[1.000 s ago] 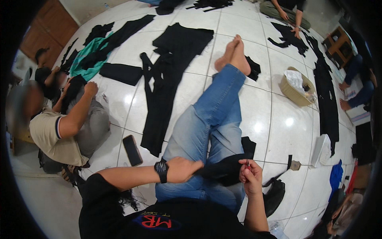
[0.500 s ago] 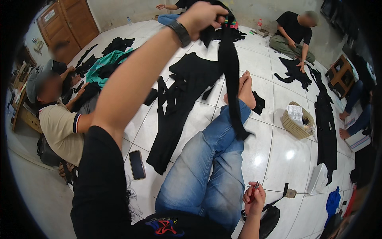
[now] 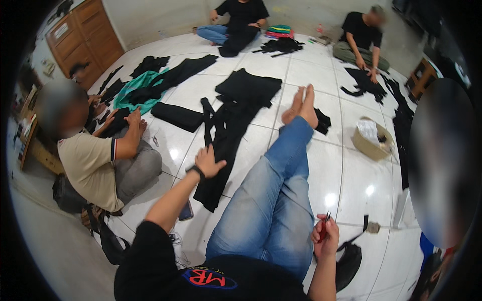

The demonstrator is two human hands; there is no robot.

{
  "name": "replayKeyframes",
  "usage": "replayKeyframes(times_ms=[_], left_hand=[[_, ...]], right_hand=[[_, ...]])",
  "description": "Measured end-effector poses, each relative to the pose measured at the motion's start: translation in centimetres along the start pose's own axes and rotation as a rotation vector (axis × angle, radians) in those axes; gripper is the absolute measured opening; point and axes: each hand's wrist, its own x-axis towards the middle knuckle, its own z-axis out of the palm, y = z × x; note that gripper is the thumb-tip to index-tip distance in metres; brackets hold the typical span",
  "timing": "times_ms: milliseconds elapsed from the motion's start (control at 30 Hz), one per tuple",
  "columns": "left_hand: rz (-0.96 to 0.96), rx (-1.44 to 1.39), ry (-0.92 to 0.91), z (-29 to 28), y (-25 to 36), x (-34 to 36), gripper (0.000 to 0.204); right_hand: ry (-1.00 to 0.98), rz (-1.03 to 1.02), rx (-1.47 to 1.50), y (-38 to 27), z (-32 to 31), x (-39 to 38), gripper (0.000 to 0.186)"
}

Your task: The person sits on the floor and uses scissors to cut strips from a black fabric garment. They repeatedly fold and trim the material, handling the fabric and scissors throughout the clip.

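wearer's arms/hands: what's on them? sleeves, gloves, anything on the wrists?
Both hands bare, no gloves. Left hand has a black watch or band at the wrist; its forearm is bare up to a black sleeve near the elbow. Right hand shows nothing on the wrist, forearm bare.

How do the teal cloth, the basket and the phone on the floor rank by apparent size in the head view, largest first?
1. Teal cloth, partly covered.
2. Basket.
3. Phone, smallest though nearest the camera.
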Motion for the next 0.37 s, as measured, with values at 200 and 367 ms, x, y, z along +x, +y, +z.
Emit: replayKeyframes(times_ms=[200, 367], left_hand=[[0.275, -0.91, 0.318, 4.1, 6.0, -13.5, 0.033], [0.25, -0.538, 0.162, 1.7, 5.0, -17.7, 0.036]], right_hand=[[0.413, 0.018, -0.152, -1.7, -3.1, -4.2, 0.025], [0.439, -0.235, 0.179, -0.2, -7.8, -11.1, 0.035]])
